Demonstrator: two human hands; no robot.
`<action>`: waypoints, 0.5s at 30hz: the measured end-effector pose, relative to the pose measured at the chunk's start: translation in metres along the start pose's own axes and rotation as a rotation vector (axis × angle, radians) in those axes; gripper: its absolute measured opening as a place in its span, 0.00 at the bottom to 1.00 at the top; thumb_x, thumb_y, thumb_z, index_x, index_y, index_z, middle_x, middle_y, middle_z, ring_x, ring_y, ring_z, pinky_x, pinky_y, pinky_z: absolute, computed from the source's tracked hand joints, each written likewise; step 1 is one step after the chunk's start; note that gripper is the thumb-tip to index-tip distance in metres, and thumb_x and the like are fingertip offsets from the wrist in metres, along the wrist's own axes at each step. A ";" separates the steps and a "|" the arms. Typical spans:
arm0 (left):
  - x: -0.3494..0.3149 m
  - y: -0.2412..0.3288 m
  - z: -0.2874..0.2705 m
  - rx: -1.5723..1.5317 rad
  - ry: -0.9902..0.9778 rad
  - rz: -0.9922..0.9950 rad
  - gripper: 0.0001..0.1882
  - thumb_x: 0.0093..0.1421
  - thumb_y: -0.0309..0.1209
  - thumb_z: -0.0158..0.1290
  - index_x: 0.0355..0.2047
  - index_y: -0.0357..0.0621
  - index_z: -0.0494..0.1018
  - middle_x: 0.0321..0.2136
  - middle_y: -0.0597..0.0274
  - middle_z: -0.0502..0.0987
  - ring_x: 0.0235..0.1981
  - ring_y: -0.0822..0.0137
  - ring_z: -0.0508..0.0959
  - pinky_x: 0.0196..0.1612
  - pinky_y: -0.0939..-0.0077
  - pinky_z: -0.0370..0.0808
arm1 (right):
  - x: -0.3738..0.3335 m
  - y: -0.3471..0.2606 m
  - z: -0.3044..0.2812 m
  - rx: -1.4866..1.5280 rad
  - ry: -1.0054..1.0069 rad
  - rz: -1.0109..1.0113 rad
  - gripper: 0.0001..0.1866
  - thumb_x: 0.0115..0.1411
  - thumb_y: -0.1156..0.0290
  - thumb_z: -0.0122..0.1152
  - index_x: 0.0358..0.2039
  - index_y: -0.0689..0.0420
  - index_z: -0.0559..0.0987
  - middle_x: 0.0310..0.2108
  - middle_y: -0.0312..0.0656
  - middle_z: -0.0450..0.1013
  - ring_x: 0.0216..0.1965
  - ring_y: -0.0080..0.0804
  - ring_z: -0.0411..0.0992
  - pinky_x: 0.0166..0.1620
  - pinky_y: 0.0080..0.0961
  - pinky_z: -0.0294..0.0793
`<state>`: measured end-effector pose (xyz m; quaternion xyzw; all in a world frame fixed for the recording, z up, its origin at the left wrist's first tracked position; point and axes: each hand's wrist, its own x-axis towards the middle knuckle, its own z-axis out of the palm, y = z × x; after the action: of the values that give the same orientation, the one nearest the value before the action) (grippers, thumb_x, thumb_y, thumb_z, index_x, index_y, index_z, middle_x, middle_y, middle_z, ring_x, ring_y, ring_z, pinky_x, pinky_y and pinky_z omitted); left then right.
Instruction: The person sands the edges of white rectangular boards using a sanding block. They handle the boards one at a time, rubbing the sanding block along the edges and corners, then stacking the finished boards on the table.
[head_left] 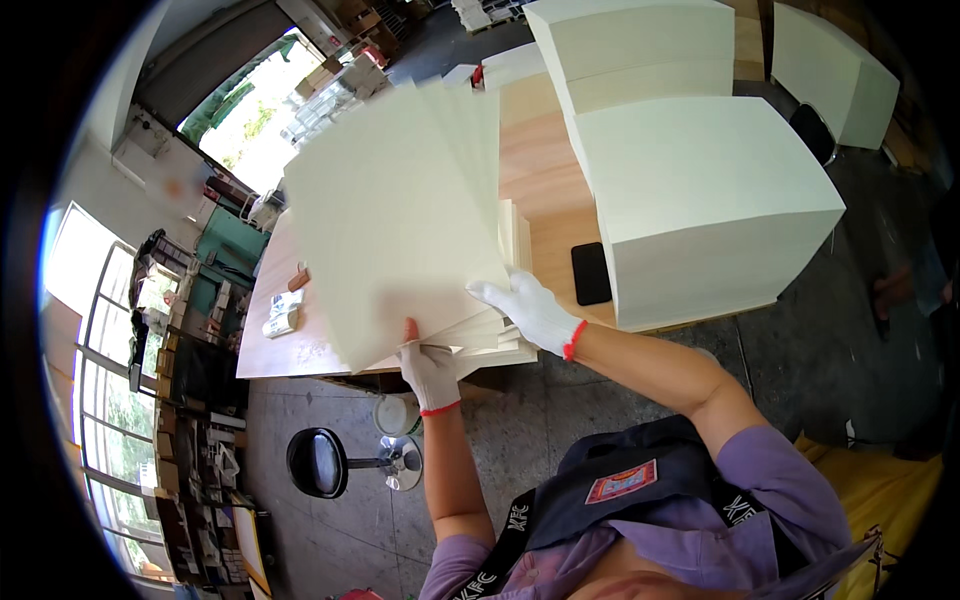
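Observation:
A fan of large cream paper sheets (400,210) is held up, tilted, over the wooden table. My left hand (430,378), in a white glove with a red cuff and a bare thumb tip, grips the near edge, thumb on top. At the right edge, my gloved right hand (535,312) is closed on the sheets, its thumb lying over them and its other fingers partly hidden underneath. Below and behind the fan, a lower paper stack (517,235) shows in part. To the right of that hand lies a black phone-like slab (591,274).
Tall blocks of stacked paper (715,170) stand on the table's right side, with another paper stack (835,75) beyond. Small packets (284,313) lie on the table (545,150) at left. A black stool (318,463) and a white bucket (396,414) stand on the floor nearby.

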<state>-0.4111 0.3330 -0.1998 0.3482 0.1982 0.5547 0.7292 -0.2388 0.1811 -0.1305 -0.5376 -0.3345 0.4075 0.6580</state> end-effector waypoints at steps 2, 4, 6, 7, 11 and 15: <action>0.038 -0.029 -0.064 0.003 0.162 -0.061 0.15 0.69 0.26 0.59 0.55 0.43 0.75 0.51 0.60 0.80 0.52 0.63 0.81 0.57 0.69 0.80 | 0.030 0.034 0.007 0.106 -0.015 0.198 0.31 0.68 0.52 0.67 0.61 0.64 0.76 0.44 0.39 0.80 0.37 0.22 0.76 0.35 0.27 0.74; 0.060 -0.065 -0.126 0.020 0.231 -0.158 0.14 0.69 0.26 0.59 0.54 0.42 0.75 0.51 0.59 0.80 0.52 0.62 0.80 0.58 0.67 0.79 | 0.058 0.082 0.007 0.179 -0.029 0.314 0.31 0.66 0.53 0.69 0.59 0.65 0.78 0.45 0.42 0.80 0.40 0.24 0.76 0.38 0.29 0.75; 0.047 -0.100 -0.097 -0.028 0.303 -0.272 0.13 0.70 0.26 0.58 0.53 0.40 0.75 0.51 0.57 0.79 0.53 0.60 0.80 0.60 0.65 0.78 | 0.080 0.156 -0.023 0.227 0.030 0.337 0.32 0.65 0.52 0.70 0.58 0.66 0.78 0.49 0.48 0.80 0.47 0.28 0.76 0.46 0.32 0.76; 0.040 -0.099 -0.095 -0.062 0.332 -0.282 0.12 0.70 0.27 0.57 0.52 0.39 0.75 0.51 0.56 0.79 0.54 0.59 0.79 0.61 0.63 0.78 | 0.089 0.165 -0.001 0.292 0.178 0.301 0.32 0.62 0.52 0.73 0.55 0.66 0.81 0.44 0.48 0.81 0.45 0.29 0.76 0.44 0.34 0.76; 0.033 -0.086 -0.104 -0.120 0.357 -0.279 0.12 0.70 0.26 0.57 0.53 0.38 0.75 0.52 0.54 0.79 0.54 0.57 0.79 0.63 0.60 0.76 | 0.089 0.160 0.003 0.226 0.134 0.504 0.32 0.60 0.54 0.75 0.55 0.67 0.81 0.46 0.48 0.81 0.49 0.35 0.77 0.49 0.36 0.77; 0.032 -0.085 -0.105 -0.138 0.368 -0.282 0.14 0.68 0.26 0.60 0.53 0.38 0.74 0.50 0.56 0.79 0.53 0.59 0.79 0.62 0.61 0.77 | 0.086 0.154 0.011 0.296 0.181 0.489 0.30 0.60 0.56 0.75 0.53 0.68 0.81 0.45 0.49 0.81 0.46 0.36 0.79 0.46 0.34 0.78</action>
<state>-0.4154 0.3814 -0.3302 0.1594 0.3361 0.5137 0.7731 -0.2378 0.2767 -0.2794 -0.5345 -0.0720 0.5487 0.6388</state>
